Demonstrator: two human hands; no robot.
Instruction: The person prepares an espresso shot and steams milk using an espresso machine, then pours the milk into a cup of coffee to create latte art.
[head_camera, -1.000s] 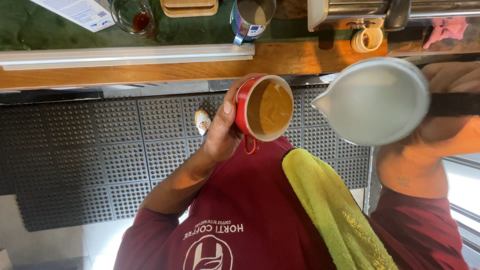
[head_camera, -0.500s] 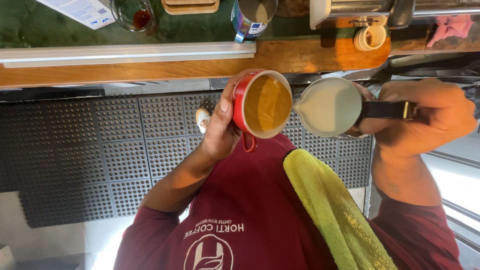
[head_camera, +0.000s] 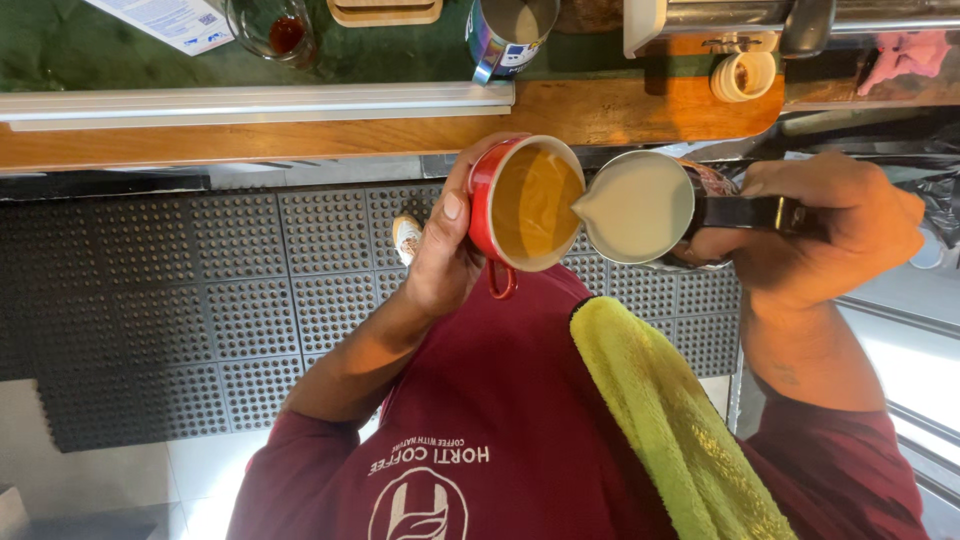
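My left hand (head_camera: 440, 250) grips a red cup (head_camera: 485, 205) by its side, tilted toward the right, with brown coffee (head_camera: 535, 203) inside. My right hand (head_camera: 820, 235) holds the handle of a metal pitcher (head_camera: 640, 205) full of pale milk. The pitcher's spout touches the cup's right rim, over the coffee. Both are held in front of my chest, above a dark red apron (head_camera: 490, 420).
A yellow-green cloth (head_camera: 670, 430) hangs on the apron at right. A black rubber mat (head_camera: 200, 300) covers the floor below. A wooden counter edge (head_camera: 300, 130) runs across the top, with a glass (head_camera: 275, 28), a metal cup (head_camera: 510, 30) and a small white cup (head_camera: 745, 75) beyond.
The milk pitcher has come in from the right and lowered until its spout meets the cup's rim. The cup stays tilted in my left hand.
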